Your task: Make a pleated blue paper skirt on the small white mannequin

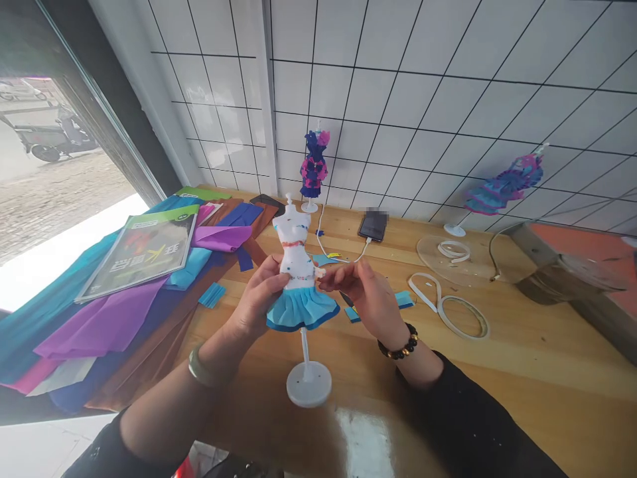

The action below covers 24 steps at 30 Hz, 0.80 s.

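A small white mannequin point(294, 229) stands upright on a round white base point(309, 385) in front of me. Around its hips sits a light blue gathered skirt point(302, 307) with a darker blue hem. Small coloured specks and a reddish line mark the white torso. My left hand point(259, 292) grips the mannequin's waist from the left, thumb in front, just above the skirt. At the other side, my right hand point(371, 299) has its fingers pinched together by the hip. A small pale piece point(320, 272) shows at these fingertips; its kind is too small to make out.
Coloured crepe paper sheets point(107, 318) and a packet point(144, 249) cover the left side. Blue paper scraps point(212, 295), a cabled phone point(373, 226) and tape rolls point(465, 317) lie about. Two dressed mannequins point(313, 166) point(507, 186) stand by the tiled wall.
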Each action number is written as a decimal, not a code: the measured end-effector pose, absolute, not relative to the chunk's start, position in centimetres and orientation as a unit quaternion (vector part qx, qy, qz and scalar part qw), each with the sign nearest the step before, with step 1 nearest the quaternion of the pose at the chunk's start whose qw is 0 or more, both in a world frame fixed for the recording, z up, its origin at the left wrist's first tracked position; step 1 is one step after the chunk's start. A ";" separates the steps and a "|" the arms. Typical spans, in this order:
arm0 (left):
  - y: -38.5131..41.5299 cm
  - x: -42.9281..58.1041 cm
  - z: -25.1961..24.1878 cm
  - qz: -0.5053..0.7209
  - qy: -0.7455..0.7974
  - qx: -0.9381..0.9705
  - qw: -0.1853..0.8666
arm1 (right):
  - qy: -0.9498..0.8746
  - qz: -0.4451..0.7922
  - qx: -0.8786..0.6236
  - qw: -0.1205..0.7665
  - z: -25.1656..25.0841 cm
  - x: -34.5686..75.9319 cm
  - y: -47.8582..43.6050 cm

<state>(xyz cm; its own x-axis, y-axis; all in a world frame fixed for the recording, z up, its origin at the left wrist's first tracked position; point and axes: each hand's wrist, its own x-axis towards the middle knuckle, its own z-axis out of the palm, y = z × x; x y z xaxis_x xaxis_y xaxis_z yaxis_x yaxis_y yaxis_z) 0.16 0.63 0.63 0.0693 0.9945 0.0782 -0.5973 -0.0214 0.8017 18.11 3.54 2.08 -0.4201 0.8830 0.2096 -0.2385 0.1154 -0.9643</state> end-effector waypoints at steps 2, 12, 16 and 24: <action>0.5 0.2 0.7 0.608 0.276 0.385 0.637 | -0.630 0.553 -0.312 0.447 2.5 18.3 3.4; 0.6 0.2 0.4 0.606 0.298 0.415 0.610 | -0.691 0.486 -0.327 0.424 3.5 18.2 2.6; 0.7 0.0 0.2 0.598 0.296 0.399 0.628 | -0.664 0.537 -0.312 0.416 4.2 18.5 2.8; 0.3 0.1 0.6 0.587 0.287 0.374 0.659 | -0.650 0.594 -0.256 0.399 4.1 19.3 3.4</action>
<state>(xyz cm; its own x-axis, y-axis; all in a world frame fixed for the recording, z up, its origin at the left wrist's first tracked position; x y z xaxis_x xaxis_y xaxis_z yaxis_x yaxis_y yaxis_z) 0.11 0.33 0.55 0.1475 0.9872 0.0611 -0.5581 0.0321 0.8291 19.26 3.36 4.07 -0.5496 0.8075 0.2141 -0.1414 0.1626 -0.9765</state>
